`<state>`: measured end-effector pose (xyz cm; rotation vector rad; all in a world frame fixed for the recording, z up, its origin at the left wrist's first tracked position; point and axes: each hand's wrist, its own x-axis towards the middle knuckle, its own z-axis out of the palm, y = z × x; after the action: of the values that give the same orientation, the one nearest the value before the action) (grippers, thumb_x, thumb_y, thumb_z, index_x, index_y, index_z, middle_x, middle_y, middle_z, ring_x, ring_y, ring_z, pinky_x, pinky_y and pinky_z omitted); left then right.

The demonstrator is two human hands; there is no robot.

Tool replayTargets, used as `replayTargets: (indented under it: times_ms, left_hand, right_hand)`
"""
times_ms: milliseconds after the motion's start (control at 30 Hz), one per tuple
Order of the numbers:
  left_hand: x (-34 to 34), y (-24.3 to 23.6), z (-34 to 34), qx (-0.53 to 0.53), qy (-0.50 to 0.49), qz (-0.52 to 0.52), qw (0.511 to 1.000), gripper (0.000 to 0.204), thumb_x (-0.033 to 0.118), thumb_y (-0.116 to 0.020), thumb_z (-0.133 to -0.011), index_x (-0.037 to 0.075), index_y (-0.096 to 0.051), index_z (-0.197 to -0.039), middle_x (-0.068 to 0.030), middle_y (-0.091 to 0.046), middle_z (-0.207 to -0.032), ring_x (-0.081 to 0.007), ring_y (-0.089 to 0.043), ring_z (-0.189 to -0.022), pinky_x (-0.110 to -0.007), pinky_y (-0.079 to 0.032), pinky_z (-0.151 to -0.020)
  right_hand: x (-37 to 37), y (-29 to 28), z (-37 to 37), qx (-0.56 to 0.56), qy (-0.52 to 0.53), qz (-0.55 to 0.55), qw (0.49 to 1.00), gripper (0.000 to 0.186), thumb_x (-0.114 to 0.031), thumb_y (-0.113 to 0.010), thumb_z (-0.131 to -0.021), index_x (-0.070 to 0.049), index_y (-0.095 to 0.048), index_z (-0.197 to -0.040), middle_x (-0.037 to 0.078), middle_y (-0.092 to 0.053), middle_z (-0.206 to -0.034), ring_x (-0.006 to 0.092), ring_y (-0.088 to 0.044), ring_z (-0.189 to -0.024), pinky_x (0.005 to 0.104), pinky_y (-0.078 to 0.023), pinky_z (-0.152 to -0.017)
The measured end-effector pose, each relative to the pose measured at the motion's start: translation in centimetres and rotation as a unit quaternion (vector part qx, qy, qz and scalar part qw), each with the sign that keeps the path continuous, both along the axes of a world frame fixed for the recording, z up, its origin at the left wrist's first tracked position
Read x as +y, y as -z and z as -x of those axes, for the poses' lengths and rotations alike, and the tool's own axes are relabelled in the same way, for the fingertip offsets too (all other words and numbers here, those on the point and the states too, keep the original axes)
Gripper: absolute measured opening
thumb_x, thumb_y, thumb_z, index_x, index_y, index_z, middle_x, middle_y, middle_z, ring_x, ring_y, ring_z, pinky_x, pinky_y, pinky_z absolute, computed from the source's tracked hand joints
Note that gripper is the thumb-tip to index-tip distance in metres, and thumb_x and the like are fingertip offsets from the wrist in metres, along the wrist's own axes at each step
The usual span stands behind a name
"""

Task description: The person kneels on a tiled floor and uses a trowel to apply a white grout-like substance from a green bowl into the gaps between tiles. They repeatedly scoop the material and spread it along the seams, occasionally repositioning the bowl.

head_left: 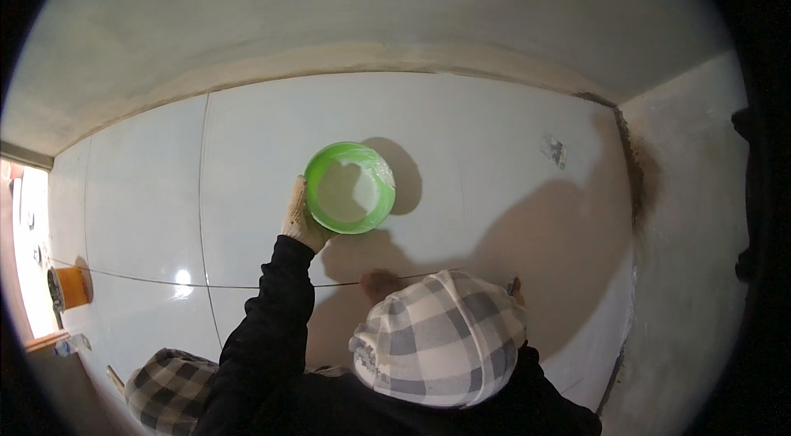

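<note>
- The fingers of the left hand (301, 220), in a pale glove, are closed around the left and near side of a green bowl (311, 203); one lies along its left wall, and the others are mostly hidden by it.
- The bowl stands mouth up over the middle of the floor, with white material (346, 191) inside and white smears on its right rim; its shadow falls to the right.
- A black sleeve (268, 312) runs from that wrist to the near left.
- The right hand is hidden behind a checked trouser knee (445, 337), so how far its fingers are open, or what they hold, I cannot tell.
- A foot (380, 284) shows just beyond that knee.
- Glossy white floor tiles (494, 131) spread around, with a small scrap (554, 152) far right.
- An orange bucket (74, 288) sits at the left, near a bright opening (35, 246).
- Plain walls rise at the far side (371, 7) and right (692, 255).
</note>
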<state>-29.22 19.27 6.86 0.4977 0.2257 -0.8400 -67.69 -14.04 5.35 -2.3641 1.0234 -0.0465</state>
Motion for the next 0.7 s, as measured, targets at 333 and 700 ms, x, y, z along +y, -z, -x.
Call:
replayTargets:
  times_ms: [333, 700]
  left_hand:
    - [-0.4, -0.2, 0.4, 0.025, 0.001, -0.036, 0.999, 0.072, 0.065, -0.044, -0.094, 0.016, -0.037, -0.146, -0.0119, -0.043, -0.147, -0.0353, -0.048, -0.13, -0.061, -0.045, -0.099]
    - [-1.9, 0.0, 2.6, 0.029, -0.061, -0.031, 0.997, 0.062, 0.046, -0.057, -0.091, 0.013, -0.044, -0.142, -0.0112, -0.051, -0.14, -0.0312, -0.053, -0.125, -0.054, -0.049, -0.096]
  right_hand:
    - [1.4, -2.0, -1.2, 0.071, -0.008, -0.028, 0.997, 0.095, -0.025, -0.073, -0.076, -0.015, -0.021, -0.155, 0.02, -0.037, -0.151, 0.0348, -0.039, -0.138, 0.0396, -0.037, -0.112]
    - [-1.2, -6.8, -5.4, 0.096, -0.113, -0.034, 0.988, 0.096, -0.056, -0.064, -0.081, -0.015, -0.02, -0.156, 0.021, -0.018, -0.159, 0.0378, -0.024, -0.145, 0.0392, -0.029, -0.116]
